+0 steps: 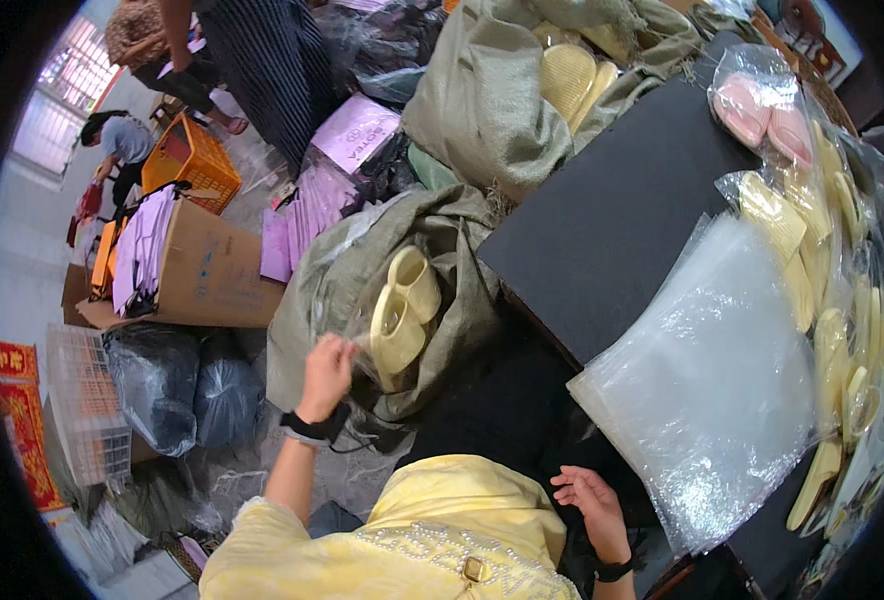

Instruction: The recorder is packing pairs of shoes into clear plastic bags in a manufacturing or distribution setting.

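A pair of pale yellow slippers (402,310) in a clear plastic bag lies in the mouth of a grey-green woven sack (462,240). Beside them, my left hand (328,378) has its fingers pinched together at the edge of that bag. My right hand (594,508) hovers over my lap, fingers loosely bent and apart, holding nothing. Close to it, a stack of clear plastic bags (707,390) lies across the black tabletop (612,220).
Along the table's right side are several bagged yellow slippers (832,350) and a pink pair (762,110). Another sack (492,100) holds yellow slippers. Left are a cardboard box (217,265), dark bundles (157,390) and an orange crate (197,165). Other people are at the back left.
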Demonstrator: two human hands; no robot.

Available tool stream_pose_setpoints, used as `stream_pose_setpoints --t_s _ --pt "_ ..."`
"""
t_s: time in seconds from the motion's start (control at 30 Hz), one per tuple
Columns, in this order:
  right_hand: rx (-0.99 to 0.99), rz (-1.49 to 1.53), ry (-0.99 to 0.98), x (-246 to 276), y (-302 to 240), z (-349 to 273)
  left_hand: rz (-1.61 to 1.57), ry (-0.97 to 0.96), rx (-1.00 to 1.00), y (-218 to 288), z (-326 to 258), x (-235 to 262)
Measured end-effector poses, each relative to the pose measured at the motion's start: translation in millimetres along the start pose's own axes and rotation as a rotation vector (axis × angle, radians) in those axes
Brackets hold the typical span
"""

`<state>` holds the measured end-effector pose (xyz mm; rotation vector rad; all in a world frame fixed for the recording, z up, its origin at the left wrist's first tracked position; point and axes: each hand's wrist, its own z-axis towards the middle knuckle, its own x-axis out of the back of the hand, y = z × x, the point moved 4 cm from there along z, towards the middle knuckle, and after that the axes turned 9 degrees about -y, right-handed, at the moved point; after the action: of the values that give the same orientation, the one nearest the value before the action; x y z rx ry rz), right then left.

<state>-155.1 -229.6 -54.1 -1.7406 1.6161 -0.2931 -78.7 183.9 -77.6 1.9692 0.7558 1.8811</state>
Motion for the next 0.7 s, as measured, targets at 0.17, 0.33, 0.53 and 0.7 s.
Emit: stream_pose_setpoints --t_s 0.17,0.33,0.53,0.7 --pt "0.129 0.047 -0.045 10 11 -8 -0.075 0.200 -0.181 95 31 110" --pt "0.180 0.104 -0.055 23 26 -11 -0.183 0.311 -0.319 198 63 206" --pt "0.289 0.111 -0.083 23 26 -14 -0.007 0.278 -0.576 330 93 278" --pt "0.303 0.117 -0.079 25 25 -12 0.349 0.316 -1.260 463 121 289"
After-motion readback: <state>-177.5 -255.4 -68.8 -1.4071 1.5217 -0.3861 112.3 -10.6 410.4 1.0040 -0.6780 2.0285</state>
